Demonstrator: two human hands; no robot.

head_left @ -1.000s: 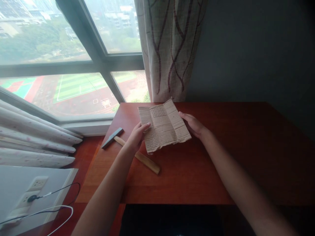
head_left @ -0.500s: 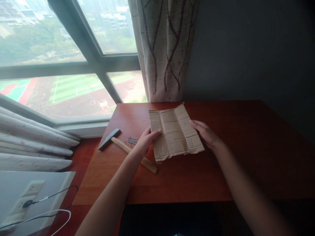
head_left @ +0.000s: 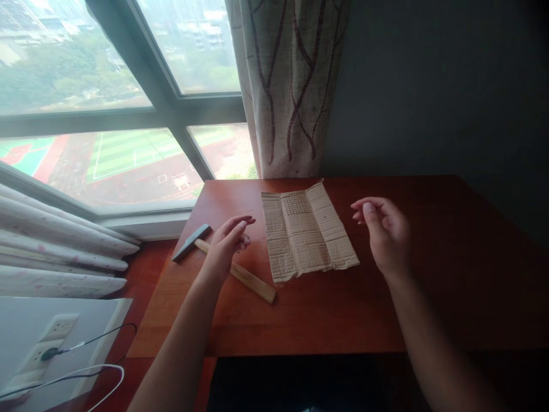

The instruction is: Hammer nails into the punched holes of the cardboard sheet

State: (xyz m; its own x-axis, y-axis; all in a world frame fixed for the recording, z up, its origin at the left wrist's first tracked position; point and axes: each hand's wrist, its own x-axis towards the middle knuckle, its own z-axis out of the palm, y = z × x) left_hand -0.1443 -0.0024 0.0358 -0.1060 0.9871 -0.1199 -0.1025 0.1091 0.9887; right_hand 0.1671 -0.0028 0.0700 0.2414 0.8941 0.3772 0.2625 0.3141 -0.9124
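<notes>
A creased piece of brown cardboard [head_left: 307, 236] with a grid of small holes lies flat on the red-brown wooden table [head_left: 326, 309]. My left hand [head_left: 225, 245] hovers to its left, fingers loosely apart and empty, just above a hammer [head_left: 223, 262] with a dark head and pale wooden handle. My right hand [head_left: 383, 232] is raised to the right of the cardboard, fingers loosely curled and apart, holding nothing. Neither hand touches the cardboard.
A patterned curtain [head_left: 287, 86] hangs behind the table's far edge. A large window [head_left: 107, 103] fills the left. White folded curtains [head_left: 55, 240] lie at the left. A white unit with sockets and cables [head_left: 55, 343] sits at the lower left.
Both hands have let go of the cardboard and lifted away, left hand to the left over the hammer, right hand up and to the right. The cardboard now lies flat.
</notes>
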